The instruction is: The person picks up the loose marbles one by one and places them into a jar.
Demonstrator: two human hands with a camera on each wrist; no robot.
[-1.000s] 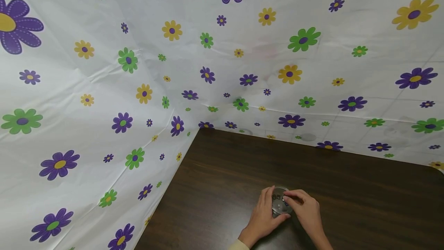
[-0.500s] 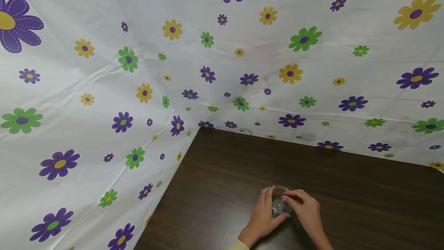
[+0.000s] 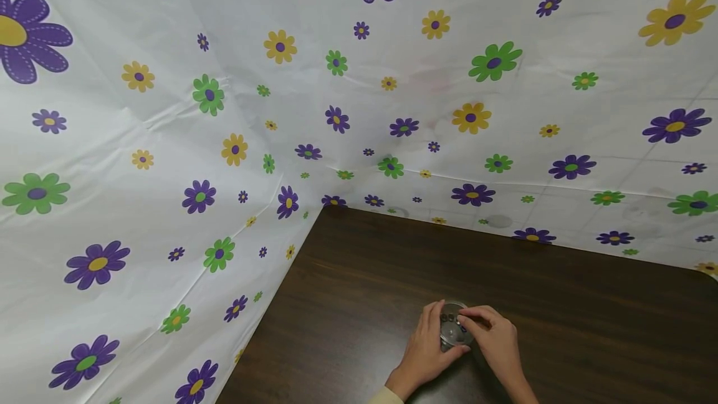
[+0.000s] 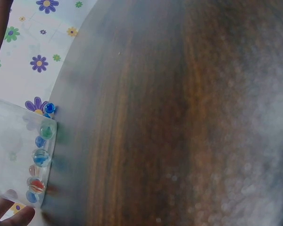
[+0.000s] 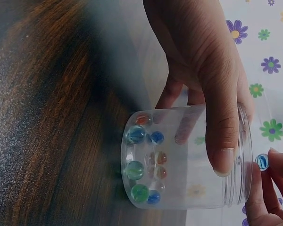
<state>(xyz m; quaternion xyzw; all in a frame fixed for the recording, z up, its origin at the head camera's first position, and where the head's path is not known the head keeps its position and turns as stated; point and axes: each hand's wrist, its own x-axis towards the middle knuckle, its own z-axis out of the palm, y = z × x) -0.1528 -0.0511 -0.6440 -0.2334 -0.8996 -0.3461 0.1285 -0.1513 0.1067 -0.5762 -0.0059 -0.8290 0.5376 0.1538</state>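
My left hand (image 3: 425,345) grips a clear plastic jar (image 5: 179,160) round its side, its thumb lying along the wall near the threaded neck. The jar stands on the table, and several glass marbles (image 5: 135,170), green, blue and reddish, lie on its bottom. At the jar's mouth, my right hand (image 3: 498,345) pinches a clear marble with blue swirls (image 5: 262,162) between thumb and fingers. In the left wrist view, a blue marble (image 4: 49,108) shows just past the corner of the jar's base.
The dark wood-grain table (image 3: 359,267) extends to the left, behind and to the right of the hands. A white sheet printed with flowers (image 3: 168,204) hangs along the table's left and back edges.
Both hands and the jar hold the same position. Only the head view has shifted very slightly.
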